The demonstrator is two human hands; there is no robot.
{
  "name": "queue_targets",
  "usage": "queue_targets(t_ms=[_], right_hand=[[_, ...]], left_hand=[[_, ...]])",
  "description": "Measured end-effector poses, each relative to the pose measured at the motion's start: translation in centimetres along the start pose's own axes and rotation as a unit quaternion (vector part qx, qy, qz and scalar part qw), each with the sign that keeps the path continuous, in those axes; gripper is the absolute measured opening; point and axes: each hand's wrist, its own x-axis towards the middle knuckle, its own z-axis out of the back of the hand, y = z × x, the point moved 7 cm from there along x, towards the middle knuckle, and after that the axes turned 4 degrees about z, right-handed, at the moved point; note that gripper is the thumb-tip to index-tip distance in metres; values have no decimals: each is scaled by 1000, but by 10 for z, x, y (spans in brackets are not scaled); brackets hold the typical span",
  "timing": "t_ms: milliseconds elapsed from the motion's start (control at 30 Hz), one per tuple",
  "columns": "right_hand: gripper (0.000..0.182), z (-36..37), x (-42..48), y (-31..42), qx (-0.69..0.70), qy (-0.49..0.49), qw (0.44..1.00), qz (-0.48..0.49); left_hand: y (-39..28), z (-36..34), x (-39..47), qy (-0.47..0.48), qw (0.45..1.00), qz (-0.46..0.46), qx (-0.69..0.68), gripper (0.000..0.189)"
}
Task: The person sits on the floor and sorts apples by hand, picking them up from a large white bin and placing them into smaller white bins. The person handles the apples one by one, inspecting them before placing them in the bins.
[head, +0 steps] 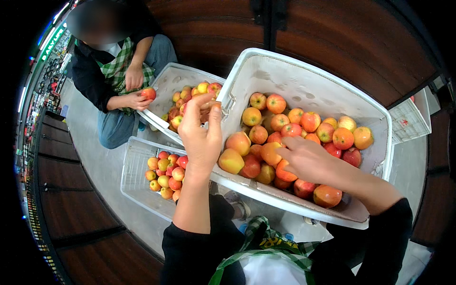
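Note:
A large white plastic bin [313,73] of red and yellow apples stands before me. My right hand [308,158] reaches over its near side, its blurred fingers against or just beside a yellow-orange apple [270,153]. Whether they grip it cannot be told. By the bin's left corner my left hand [201,133] is raised, with bent fingers and thumb apart and no apple seen between them. Part of its palm is hidden. Two yellow apples [231,161] lie in the bin's near left corner, and a large red-orange apple [327,196] is below my right forearm.
At the upper left a seated person [133,76] holds a red apple [148,93] over a second white bin [167,80] of apples. A translucent crate [133,178] with apples sits on the floor. Dark wood panels [338,39] stand behind; another white crate [409,119] is at right.

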Motion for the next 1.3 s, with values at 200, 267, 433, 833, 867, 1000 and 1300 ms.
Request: queue_targets(t_ms=[200,267,433,833,867,1000,1300], right_hand=[[58,-64,85,-35,252,43,962,-95],[63,-87,105,-43,338,34,931,-134],[66,-93,117,-54,394,-4,909,-133],[79,10,36,-64,730,-210,650,-41],[78,19,37,-55,761,-196,616,-44],[69,23,36,-42,820,-152,551,-44],[62,10,55,-27,784,-89,610,-74]], left_hand=[[-3,3,3,-22,997,69,-34,18],[-3,2,3,-17,996,69,-46,19],[3,7,2,-16,990,99,-100,19],[9,-14,1,116,988,97,-8,21],[9,-17,0,154,981,113,-41,33],[-16,-37,-7,258,966,4,-9,75],[-25,-33,-7,226,974,5,36,73]])
